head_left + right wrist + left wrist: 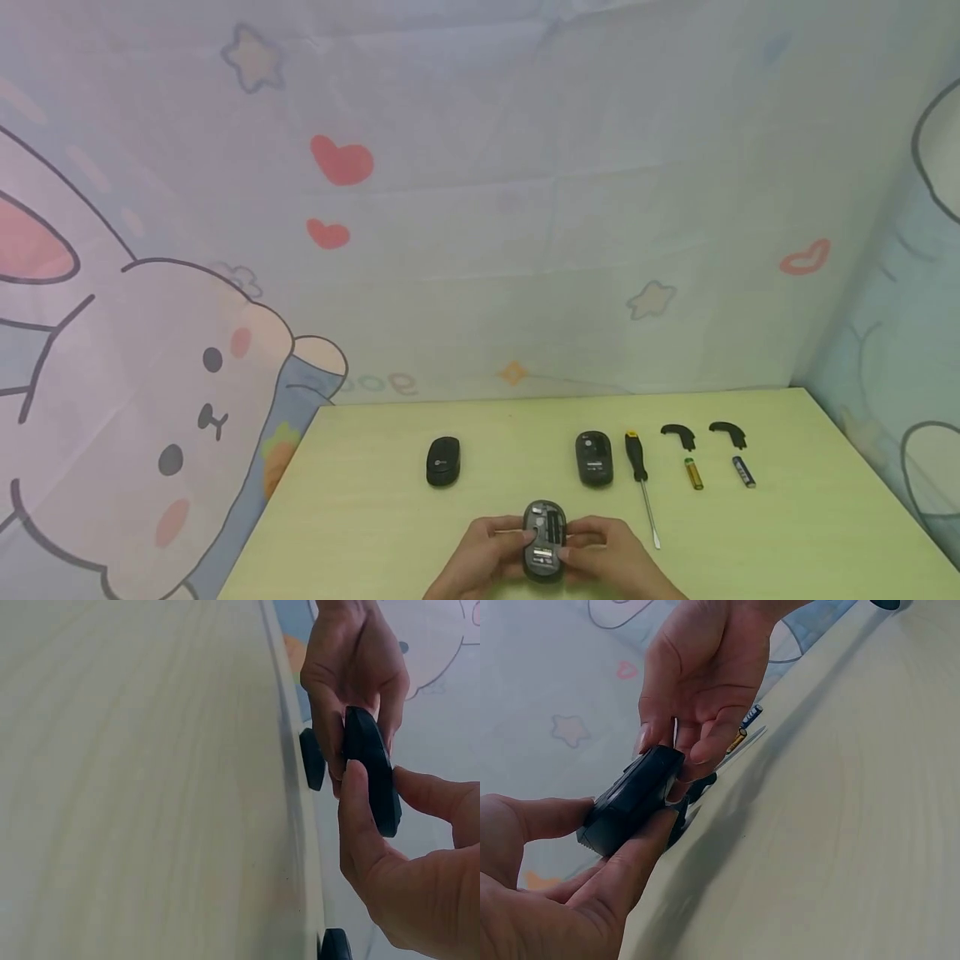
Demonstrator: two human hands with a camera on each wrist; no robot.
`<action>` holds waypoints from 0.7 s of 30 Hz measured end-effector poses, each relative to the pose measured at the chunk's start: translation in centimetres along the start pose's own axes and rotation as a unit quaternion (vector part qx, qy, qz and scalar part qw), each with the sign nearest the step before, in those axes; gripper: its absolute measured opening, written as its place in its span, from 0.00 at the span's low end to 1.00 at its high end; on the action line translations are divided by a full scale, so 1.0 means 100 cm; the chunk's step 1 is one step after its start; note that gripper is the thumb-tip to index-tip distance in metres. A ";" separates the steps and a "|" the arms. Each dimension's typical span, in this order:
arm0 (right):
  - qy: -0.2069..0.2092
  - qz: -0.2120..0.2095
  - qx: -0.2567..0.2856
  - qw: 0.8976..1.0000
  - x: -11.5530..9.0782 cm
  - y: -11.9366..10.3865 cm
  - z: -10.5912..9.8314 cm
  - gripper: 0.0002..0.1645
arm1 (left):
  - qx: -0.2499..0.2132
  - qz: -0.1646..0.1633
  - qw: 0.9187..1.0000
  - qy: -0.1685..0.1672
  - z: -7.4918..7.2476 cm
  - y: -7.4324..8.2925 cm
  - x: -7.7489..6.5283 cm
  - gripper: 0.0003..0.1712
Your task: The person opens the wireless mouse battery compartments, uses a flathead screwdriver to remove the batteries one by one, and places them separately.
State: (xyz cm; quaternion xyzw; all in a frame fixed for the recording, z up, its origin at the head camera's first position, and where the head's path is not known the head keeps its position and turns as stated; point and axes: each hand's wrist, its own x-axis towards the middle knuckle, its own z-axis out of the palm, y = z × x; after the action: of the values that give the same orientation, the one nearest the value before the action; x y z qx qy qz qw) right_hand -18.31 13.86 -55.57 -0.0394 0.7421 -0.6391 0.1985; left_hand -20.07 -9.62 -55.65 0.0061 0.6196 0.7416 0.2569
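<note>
Both hands hold a dark computer mouse [543, 562] near the table's front edge, its underside facing up. A long open battery slot and pale labels show on that underside. My left hand [483, 554] grips the left side with the thumb lying over the bottom face. On the other side, my right hand [611, 550] pinches the mouse between thumb and fingers. In the left wrist view the mouse [634, 799] appears edge-on, raised off the table. The right wrist view also shows the mouse [371, 769] from its side, between the fingers of both hands.
Behind the hands lie a black mouse [443, 462] at left and another mouse [595, 458] at centre right. Right of that are a screwdriver [637, 458], two curved black covers [681, 435], a yellowish battery [693, 473] and a dark battery [743, 472]. A printed cloth [480, 208] hangs behind the table.
</note>
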 end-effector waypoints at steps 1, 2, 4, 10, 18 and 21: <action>-0.002 -0.001 0.010 1.000 0.000 0.000 0.000 0.31 | 0.000 0.001 1.000 -0.001 0.000 0.000 0.000 0.29; -0.003 -0.002 0.019 1.000 -0.001 -0.001 0.001 0.31 | 0.001 0.002 1.000 -0.003 0.000 0.001 0.000 0.29; -0.006 -0.004 0.035 0.999 -0.001 -0.003 0.002 0.32 | 0.004 0.004 1.000 -0.004 -0.002 0.004 -0.001 0.28; -0.003 -0.001 0.053 0.999 0.002 -0.011 0.007 0.33 | 0.028 0.004 1.000 0.003 -0.006 0.015 -0.001 0.29; 0.004 -0.001 0.034 0.999 0.011 -0.015 0.007 0.33 | 0.042 0.009 0.999 0.000 -0.012 0.019 0.007 0.29; 0.009 -0.011 0.029 0.999 0.014 -0.016 0.005 0.33 | 0.046 0.010 0.999 0.004 -0.012 0.022 0.010 0.30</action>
State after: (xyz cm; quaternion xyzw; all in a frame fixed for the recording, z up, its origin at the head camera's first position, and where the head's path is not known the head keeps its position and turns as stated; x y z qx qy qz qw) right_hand -19.75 12.62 -54.43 -0.0360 0.7247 -0.6626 0.1858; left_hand -22.13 -10.58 -54.24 0.0209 0.6537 0.7152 0.2465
